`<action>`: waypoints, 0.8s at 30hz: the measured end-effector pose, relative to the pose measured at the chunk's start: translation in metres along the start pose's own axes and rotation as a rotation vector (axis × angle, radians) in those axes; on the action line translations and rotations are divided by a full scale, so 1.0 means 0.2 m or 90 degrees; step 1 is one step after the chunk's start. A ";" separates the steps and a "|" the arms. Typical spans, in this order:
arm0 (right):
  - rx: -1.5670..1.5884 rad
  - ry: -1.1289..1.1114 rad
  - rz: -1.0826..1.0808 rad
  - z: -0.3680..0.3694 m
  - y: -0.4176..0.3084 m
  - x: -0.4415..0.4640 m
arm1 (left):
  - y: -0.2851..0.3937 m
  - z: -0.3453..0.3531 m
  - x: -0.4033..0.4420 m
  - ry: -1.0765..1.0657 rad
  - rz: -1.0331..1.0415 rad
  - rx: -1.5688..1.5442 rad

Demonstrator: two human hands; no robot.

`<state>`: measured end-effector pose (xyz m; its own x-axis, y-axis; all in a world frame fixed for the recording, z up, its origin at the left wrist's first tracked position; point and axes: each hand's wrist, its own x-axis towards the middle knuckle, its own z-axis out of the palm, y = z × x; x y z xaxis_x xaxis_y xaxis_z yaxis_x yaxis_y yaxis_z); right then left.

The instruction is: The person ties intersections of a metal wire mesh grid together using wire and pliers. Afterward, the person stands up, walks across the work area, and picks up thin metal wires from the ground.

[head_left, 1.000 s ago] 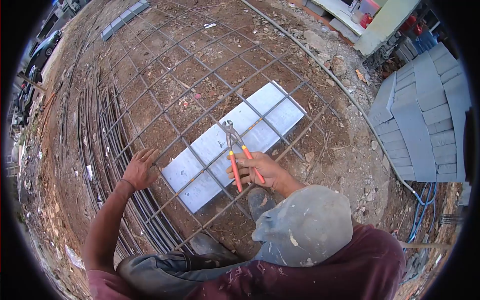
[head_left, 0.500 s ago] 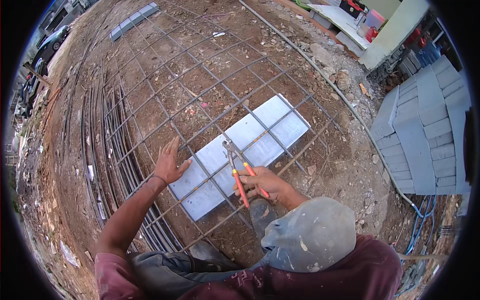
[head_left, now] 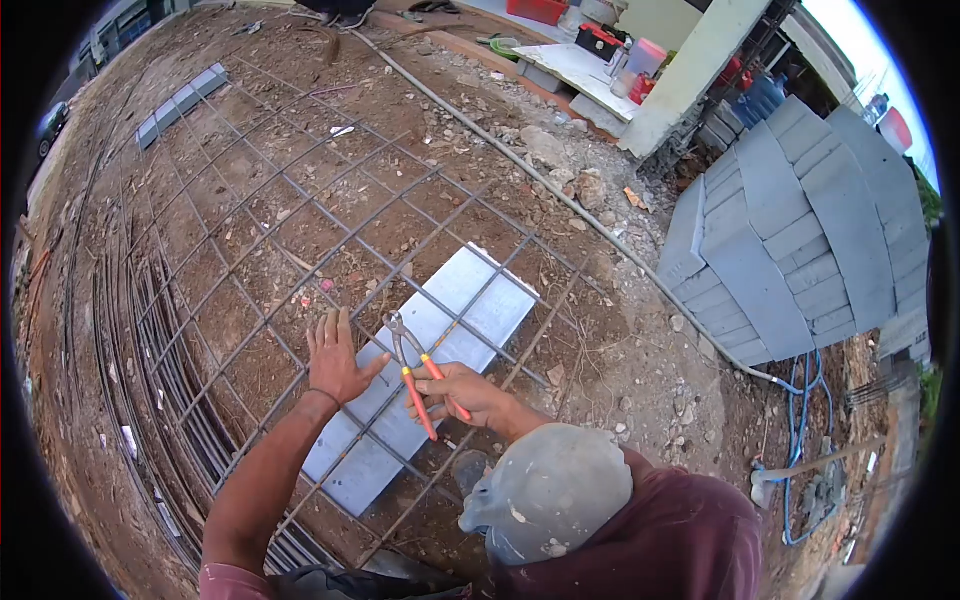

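Observation:
My right hand [head_left: 462, 395] holds a pair of pliers [head_left: 406, 362] with red-and-yellow handles. The handles are spread, and the metal head points away from me near the block's far edge. Under the pliers is a grid of steel bars [head_left: 345, 238], crossing over a pale grey block [head_left: 362, 484]. My left hand [head_left: 336, 358] reaches over the grid at the left of the block, fingers stretched out, holding nothing. Whether its palm rests on a bar cannot be made out.
Long loose steel bars [head_left: 172, 345] lie at the left. Another grey block [head_left: 181, 105] sits under the grid's far end. A hose [head_left: 520, 163] runs across the dirt toward stacked grey blocks [head_left: 775, 235] at the right. My knee [head_left: 560, 490] is close below my right hand.
The view has swung right, so the scene sits further left. My left hand has shifted closer to the block, and the pliers have moved slightly toward its far edge.

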<state>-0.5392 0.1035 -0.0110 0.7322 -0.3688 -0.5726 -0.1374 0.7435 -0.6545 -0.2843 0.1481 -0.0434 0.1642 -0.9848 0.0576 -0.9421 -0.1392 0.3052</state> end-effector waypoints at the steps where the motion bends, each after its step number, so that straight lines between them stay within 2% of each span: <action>1: 0.028 -0.001 -0.006 -0.01 0.02 0.02 | -0.01 0.07 0.04 0.010 -0.018 -0.008; 3: 0.020 0.020 -0.016 -0.02 0.03 0.02 | 0.02 0.12 0.07 -0.010 -0.080 -0.044; 4: 0.015 0.010 -0.006 -0.03 0.03 0.01 | 0.04 0.13 0.08 -0.009 -0.067 -0.052; 11: 0.017 0.095 0.003 -0.09 0.00 -0.03 | 0.16 0.18 0.05 0.181 -0.149 0.018; 24: -0.002 0.098 -0.048 -0.01 -0.06 0.02 | 0.16 0.17 0.06 0.177 -0.178 0.023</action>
<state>-0.5355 0.0918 -0.0067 0.6293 -0.5046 -0.5910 -0.0882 0.7092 -0.6995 -0.3233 0.1273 -0.0657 0.4844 -0.8432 0.2332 -0.8584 -0.4067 0.3126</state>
